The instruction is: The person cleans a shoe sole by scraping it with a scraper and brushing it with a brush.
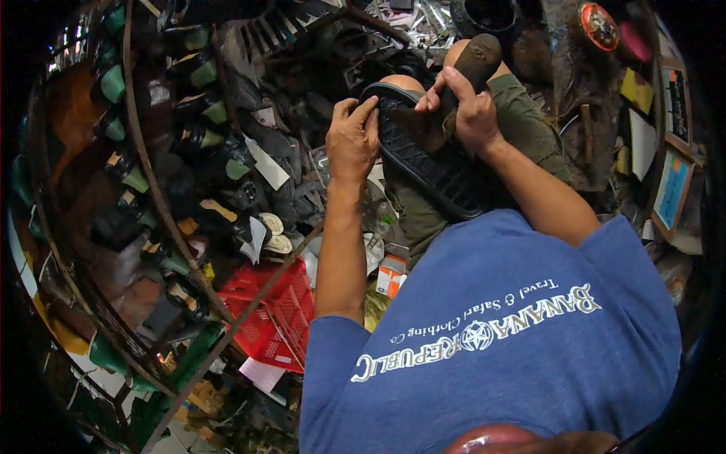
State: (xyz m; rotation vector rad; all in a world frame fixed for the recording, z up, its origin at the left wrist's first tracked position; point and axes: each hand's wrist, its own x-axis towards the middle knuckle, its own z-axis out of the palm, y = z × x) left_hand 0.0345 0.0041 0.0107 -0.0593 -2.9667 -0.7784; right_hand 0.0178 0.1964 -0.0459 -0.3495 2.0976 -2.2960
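A black shoe sole (423, 163) with a grid of ribs lies slanted across my lap. My left hand (353, 136) is closed on the rim of its upper left end, fingers bent over the edge. Over the sole's upper right side, my right hand (470, 113) is wrapped round a dark brown thing with a rounded end (481, 62); its kind cannot be made out. The index finger of that hand points up along it. A flat brown part (425, 130) lies over the sole below the right fingers, and its link to the held thing is hidden.
On the left, a metal rack (140, 113) holds several shoes with green parts. A red plastic basket (276, 314) stands beside my left arm, near an orange and white box (391, 275). Scraps cover the floor ahead. Framed pictures (671, 189) stand at the right.
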